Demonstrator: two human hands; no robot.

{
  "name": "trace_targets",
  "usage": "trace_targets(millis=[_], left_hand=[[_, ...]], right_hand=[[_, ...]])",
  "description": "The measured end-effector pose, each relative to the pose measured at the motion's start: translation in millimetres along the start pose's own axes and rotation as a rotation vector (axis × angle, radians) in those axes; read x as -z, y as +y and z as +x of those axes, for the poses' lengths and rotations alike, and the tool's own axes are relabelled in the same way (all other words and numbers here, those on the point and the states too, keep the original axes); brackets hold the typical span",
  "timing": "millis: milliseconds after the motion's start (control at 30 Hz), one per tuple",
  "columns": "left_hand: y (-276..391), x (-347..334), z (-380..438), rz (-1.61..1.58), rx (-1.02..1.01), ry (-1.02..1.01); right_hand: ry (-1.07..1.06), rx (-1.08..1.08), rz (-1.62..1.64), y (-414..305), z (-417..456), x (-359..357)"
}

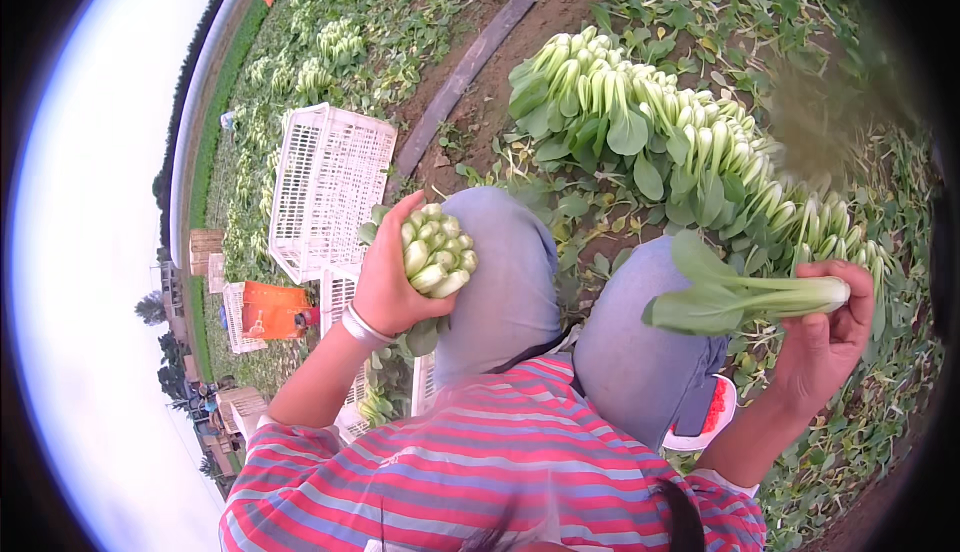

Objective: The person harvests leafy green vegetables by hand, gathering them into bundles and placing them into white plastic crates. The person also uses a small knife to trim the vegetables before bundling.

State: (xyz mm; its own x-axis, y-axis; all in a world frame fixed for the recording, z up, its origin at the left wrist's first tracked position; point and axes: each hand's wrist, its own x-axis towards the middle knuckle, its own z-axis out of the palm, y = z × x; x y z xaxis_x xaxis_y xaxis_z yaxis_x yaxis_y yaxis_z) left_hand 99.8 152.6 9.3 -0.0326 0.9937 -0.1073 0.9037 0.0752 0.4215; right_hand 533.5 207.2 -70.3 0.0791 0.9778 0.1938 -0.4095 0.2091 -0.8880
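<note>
My left hand (390, 274) is wrapped around a bunch of bok choy (439, 250), its pale stem bases facing me beside my left knee. Between the thumb and fingers of my right hand (829, 327) is a single bok choy (750, 297), held by its white base, its leaves pointing left over my right knee. A long heap of bok choy (645, 113) lies on the ground in front of my knees, stem bases mostly towards the far side and leaves towards me.
White plastic crates (330, 184) stand to my left, one tilted. An orange bag (274, 310) sits by another crate. A dark strip (480, 56) crosses the soil ahead. Further piles of bok choy (340, 40) lie in the field, and loose leaves cover the ground at right.
</note>
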Motion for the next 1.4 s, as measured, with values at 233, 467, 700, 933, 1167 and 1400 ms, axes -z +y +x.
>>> trace_targets(millis=[233, 467, 700, 933, 1167, 1400], left_hand=[[-52, 40, -54, -0.138, -0.147, -0.066], [-75, 72, -77, -0.112, -0.218, -0.203], [-89, 66, -76, 0.03, -0.555, -0.089], [-80, 3, -105, -0.001, -0.515, 0.301], [-54, -66, -84, -0.022, -0.399, 0.216], [-36, -62, -62, -0.102, -0.332, 0.02]], right_hand=[[-0.451, -0.556, 0.011, 102, -134, -250], [-0.3, -0.545, 0.119, 111, -177, -310], [-0.379, -0.267, 0.017, 136, -192, -315], [-0.454, 0.552, -0.622, 60, -118, -282], [-0.463, 0.502, -0.476, 104, -132, -268], [0.518, -0.245, -1.076, 129, -212, 132]])
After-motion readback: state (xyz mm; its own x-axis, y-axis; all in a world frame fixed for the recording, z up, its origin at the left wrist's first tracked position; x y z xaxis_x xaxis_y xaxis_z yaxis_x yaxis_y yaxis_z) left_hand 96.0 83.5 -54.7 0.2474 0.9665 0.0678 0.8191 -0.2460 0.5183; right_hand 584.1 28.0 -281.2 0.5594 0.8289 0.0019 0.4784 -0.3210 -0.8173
